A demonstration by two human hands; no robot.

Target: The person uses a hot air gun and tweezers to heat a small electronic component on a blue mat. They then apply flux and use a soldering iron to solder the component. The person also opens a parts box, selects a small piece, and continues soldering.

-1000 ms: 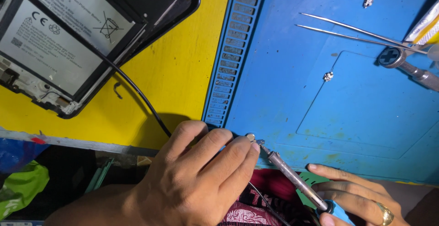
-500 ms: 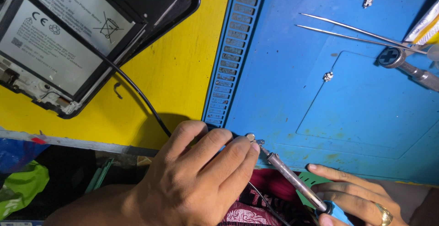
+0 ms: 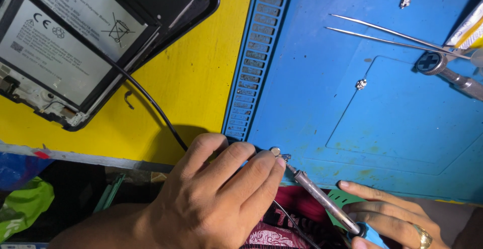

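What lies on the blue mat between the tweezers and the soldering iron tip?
In the head view, one small loose metal part lies between the tweezers and soldering iron tip; otherwise bare blue mat.

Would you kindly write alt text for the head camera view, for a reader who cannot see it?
At a blue work mat's near edge, the left hand pinches a small metal part while the right hand touches a soldering iron's tip to it. An opened phone lies on the yellow table; tweezers rest on the mat.
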